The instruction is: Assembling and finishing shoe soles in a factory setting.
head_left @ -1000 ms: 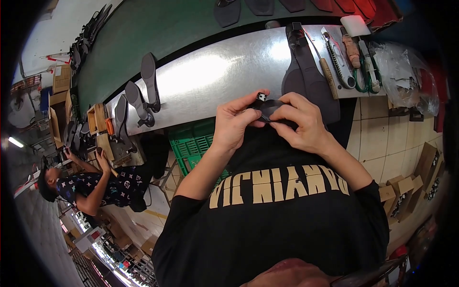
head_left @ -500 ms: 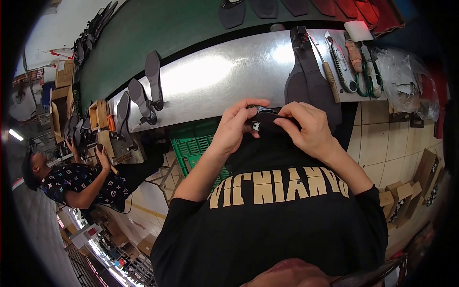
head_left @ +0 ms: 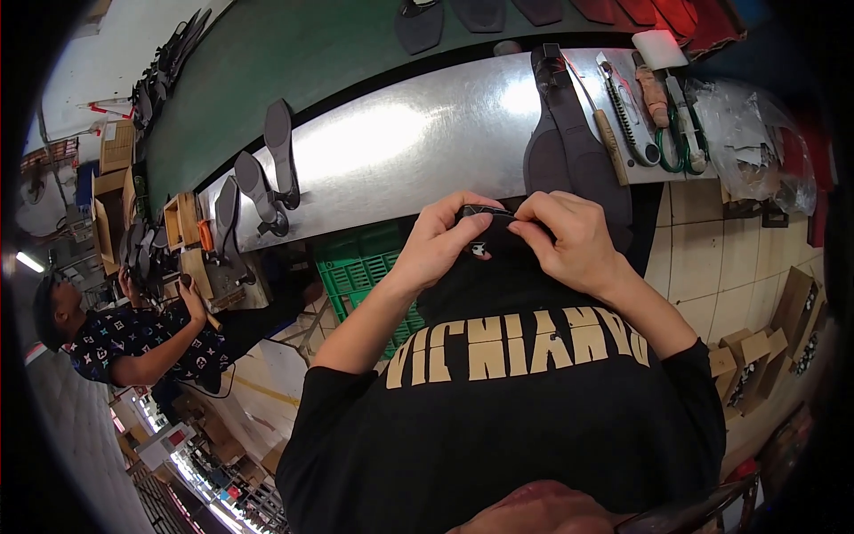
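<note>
Over the near edge of the bench, my left hand (head_left: 438,245) is closed around a black heeled shoe (head_left: 501,214), its thumb lying on top. The shoe is small in view and mostly hidden by my fingers and the dark shirt behind it. A whitish patch (head_left: 479,249) shows at its end under my left fingers. My right hand (head_left: 574,233) pinches the shoe's other side between thumb and fingertips. Just beyond my right hand, dark flat shoe soles (head_left: 569,142) lie on the metal bench top (head_left: 400,160), a black heel piece at their far end.
Several heeled soles (head_left: 258,182) stand at the bench's left end. An awl (head_left: 608,142), a cutter (head_left: 623,107) and other hand tools lie at its right end beside a clear plastic bag (head_left: 747,133). A green crate (head_left: 360,271) is below. A co-worker (head_left: 142,334) sits at left.
My left thumb has moved over the top of the shoe, and the shoe has turned slightly in my fingers. My right hand keeps its pinch. The whole view has shifted a little.
</note>
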A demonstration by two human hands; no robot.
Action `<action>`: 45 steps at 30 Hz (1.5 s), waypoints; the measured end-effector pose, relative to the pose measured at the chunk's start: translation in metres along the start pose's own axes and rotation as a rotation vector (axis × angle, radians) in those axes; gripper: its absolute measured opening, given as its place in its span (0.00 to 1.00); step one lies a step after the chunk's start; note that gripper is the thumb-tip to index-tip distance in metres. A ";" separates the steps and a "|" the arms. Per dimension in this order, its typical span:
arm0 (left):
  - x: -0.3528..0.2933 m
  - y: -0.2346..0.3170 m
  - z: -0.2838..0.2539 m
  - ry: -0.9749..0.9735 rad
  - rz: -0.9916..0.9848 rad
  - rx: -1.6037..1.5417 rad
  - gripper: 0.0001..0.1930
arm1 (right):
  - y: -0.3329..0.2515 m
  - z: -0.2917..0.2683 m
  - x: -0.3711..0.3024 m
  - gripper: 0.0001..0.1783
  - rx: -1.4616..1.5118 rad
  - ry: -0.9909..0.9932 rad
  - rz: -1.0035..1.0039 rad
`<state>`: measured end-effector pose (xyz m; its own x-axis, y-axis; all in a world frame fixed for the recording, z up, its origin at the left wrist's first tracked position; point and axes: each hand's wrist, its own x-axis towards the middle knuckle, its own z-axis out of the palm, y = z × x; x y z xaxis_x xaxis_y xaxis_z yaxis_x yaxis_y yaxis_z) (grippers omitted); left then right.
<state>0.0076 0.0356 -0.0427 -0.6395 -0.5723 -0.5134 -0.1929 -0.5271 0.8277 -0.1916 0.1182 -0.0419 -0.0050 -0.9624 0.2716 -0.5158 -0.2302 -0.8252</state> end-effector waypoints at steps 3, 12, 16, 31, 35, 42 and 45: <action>0.003 -0.004 0.000 0.046 -0.025 -0.131 0.10 | -0.004 0.002 0.002 0.08 0.122 0.067 0.115; -0.003 0.007 -0.004 0.064 0.091 -0.103 0.08 | -0.010 -0.018 0.030 0.03 0.357 -0.319 0.402; -0.007 0.010 -0.029 0.148 0.266 -0.153 0.09 | -0.012 -0.022 0.053 0.03 0.075 -0.147 -0.054; 0.020 -0.030 -0.071 0.389 0.059 -0.891 0.23 | 0.091 -0.053 0.032 0.17 -0.791 0.294 0.202; 0.027 -0.019 -0.057 0.338 -0.020 -1.008 0.18 | 0.027 -0.051 0.039 0.12 -0.192 0.430 0.158; 0.037 -0.021 -0.026 0.248 -0.105 -1.134 0.11 | 0.000 0.037 0.019 0.31 0.631 -0.209 0.448; 0.033 -0.018 -0.019 0.255 -0.123 -1.191 0.09 | 0.011 0.049 0.015 0.30 0.586 -0.146 0.403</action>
<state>0.0041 0.0142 -0.0786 -0.4748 -0.5144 -0.7141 0.6456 -0.7550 0.1145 -0.1556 0.0942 -0.0709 0.0375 -0.9888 -0.1444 0.0464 0.1461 -0.9882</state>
